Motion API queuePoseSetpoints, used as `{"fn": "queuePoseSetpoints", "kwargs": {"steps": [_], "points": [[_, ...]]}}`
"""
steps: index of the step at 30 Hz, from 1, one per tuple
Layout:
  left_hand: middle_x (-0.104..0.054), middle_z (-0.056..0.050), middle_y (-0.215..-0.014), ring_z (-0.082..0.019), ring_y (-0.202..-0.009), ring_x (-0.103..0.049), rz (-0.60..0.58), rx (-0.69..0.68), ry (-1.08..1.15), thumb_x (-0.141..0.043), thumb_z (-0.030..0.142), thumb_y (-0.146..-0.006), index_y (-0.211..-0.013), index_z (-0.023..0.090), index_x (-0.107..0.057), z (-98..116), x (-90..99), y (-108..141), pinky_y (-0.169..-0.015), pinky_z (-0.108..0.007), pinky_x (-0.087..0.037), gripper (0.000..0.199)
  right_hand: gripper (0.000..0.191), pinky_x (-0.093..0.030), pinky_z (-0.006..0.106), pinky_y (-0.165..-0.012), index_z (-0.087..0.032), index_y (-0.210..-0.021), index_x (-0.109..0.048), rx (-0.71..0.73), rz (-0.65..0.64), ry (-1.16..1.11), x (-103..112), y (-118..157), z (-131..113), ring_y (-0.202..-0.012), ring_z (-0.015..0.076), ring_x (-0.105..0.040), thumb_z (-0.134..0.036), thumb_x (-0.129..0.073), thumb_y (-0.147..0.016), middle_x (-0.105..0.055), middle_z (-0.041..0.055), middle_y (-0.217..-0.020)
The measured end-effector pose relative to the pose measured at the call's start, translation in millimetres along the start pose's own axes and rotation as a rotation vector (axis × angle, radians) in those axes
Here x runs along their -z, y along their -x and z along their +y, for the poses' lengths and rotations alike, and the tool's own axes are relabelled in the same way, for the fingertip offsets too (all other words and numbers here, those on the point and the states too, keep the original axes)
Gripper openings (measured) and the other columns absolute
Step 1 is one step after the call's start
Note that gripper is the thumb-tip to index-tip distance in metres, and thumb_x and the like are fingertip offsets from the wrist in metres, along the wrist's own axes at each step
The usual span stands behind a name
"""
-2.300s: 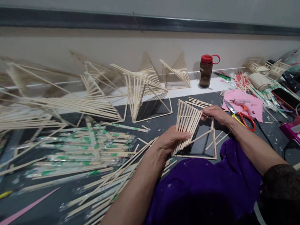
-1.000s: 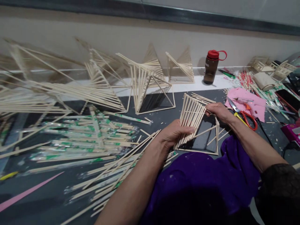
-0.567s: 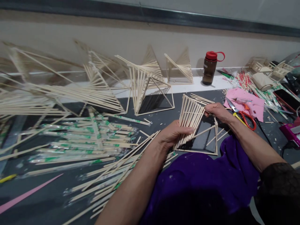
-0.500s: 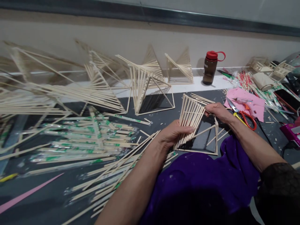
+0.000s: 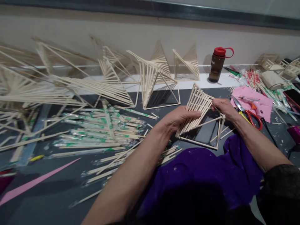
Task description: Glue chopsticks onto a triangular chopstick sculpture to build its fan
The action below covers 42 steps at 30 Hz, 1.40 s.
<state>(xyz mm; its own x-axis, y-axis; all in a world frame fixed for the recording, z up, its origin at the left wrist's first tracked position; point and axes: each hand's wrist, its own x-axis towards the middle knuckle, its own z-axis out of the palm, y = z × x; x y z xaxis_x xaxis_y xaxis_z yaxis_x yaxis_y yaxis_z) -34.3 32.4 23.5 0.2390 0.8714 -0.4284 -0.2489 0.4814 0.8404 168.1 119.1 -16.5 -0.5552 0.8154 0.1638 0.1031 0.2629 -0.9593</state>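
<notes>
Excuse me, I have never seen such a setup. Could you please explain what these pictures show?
There is no machine here: a person works with two bare hands. All pictures come from one camera worn on the head, looking forward and down.

The left hand grips a small frame of thin wooden sticks, thumb across its slats; the right hand pinches its upper corner.

On the dark table lie stick packets with green markings, and, to the right, scissors and a pink sheet. Behind are other stick structures and a red-lidded bottle.
</notes>
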Motion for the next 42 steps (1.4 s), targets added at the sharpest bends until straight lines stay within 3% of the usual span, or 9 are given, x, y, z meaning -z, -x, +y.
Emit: {"fn": "queuePoseSetpoints", "kwargs": {"steps": [5, 11, 16, 22, 27, 31, 42], "points": [[-0.066, -0.001, -0.06, -0.01, -0.053, -0.055, 0.13, -0.121, -0.075, -0.082, 0.027, -0.05, -0.066, 0.011, -0.068, 8.2, 7.4, -6.0, -0.054, -0.022, -0.043, 0.027, 0.048, -0.034, 0.027, -0.063, -0.017, -0.057, -0.052, 0.011, 0.146, -0.015, -5.3, -1.7, 3.2, -0.06, 0.0109, -0.039, -0.061, -0.056, -0.077, -0.047, -0.0015, -0.058], [-0.071, 0.001, -0.079, -0.009, -0.066, -0.059, 0.248, -0.31, -0.152, -0.085, 0.03, -0.05, -0.09, 0.014, -0.071, -1.4, 17.3, -2.6, -0.067, -0.022, -0.045, 0.045, 0.049, -0.035, 0.026, -0.062, -0.019, -0.058, -0.049, -0.008, 0.188, 0.0, -10.8, -3.3, 7.9, -0.06, 0.0111, -0.04, -0.064, -0.054, -0.075, -0.046, -0.0016, -0.058], [-0.067, 0.0, -0.071, -0.01, -0.06, -0.054, 0.225, -0.201, -0.198, -0.084, 0.035, -0.05, -0.084, 0.013, -0.071, -9.5, 22.9, -1.8, -0.058, -0.023, -0.039, 0.043, 0.051, -0.037, 0.027, -0.064, -0.018, -0.058, -0.051, 0.008, 0.074, 0.024, -12.2, -2.2, 5.8, -0.061, 0.0117, -0.042, -0.065, -0.05, -0.077, -0.047, -0.0012, -0.058], [-0.069, -0.001, -0.074, -0.012, -0.065, -0.058, 0.207, -0.165, -0.186, -0.086, 0.027, -0.042, -0.079, 0.014, -0.071, -1.3, 19.1, -4.2, -0.062, -0.023, -0.042, 0.042, 0.049, -0.034, 0.026, -0.061, -0.018, -0.058, -0.049, 0.01, 0.043, -0.02, -16.3, -1.8, 8.4, -0.06, 0.011, -0.041, -0.062, -0.05, -0.079, -0.046, -0.0013, -0.059], [-0.06, 0.0, -0.057, -0.009, -0.052, -0.051, 0.098, -0.047, -0.243, -0.084, 0.023, -0.038, -0.062, 0.012, -0.067, 11.6, 22.4, -9.3, -0.051, -0.021, -0.037, 0.032, 0.045, -0.034, 0.026, -0.061, -0.018, -0.06, -0.05, 0.014, -0.015, -0.068, -18.7, -2.6, 8.7, -0.058, 0.0103, -0.041, -0.058, -0.051, -0.08, -0.046, -0.0024, -0.058], [-0.059, 0.0, -0.054, -0.01, -0.05, -0.05, -0.002, 0.005, -0.268, -0.083, 0.022, -0.039, -0.058, 0.012, -0.064, 17.1, 19.2, -10.5, -0.051, -0.023, -0.04, 0.029, 0.042, -0.035, 0.026, -0.061, -0.018, -0.06, -0.05, 0.02, -0.027, -0.041, -18.6, -3.0, 7.0, -0.059, 0.0104, -0.042, -0.053, -0.049, -0.082, -0.047, -0.0023, -0.059], [-0.058, -0.002, -0.052, -0.011, -0.048, -0.048, 0.044, 0.043, -0.32, -0.083, 0.023, -0.041, -0.053, 0.015, -0.063, 14.8, 17.1, -9.7, -0.051, -0.026, -0.042, 0.025, 0.04, -0.036, 0.025, -0.06, -0.017, -0.059, -0.054, -0.032, -0.042, -0.115, -18.4, -5.2, 10.2, -0.057, 0.0093, -0.043, -0.051, -0.054, -0.081, -0.05, -0.0031, -0.057]]}}
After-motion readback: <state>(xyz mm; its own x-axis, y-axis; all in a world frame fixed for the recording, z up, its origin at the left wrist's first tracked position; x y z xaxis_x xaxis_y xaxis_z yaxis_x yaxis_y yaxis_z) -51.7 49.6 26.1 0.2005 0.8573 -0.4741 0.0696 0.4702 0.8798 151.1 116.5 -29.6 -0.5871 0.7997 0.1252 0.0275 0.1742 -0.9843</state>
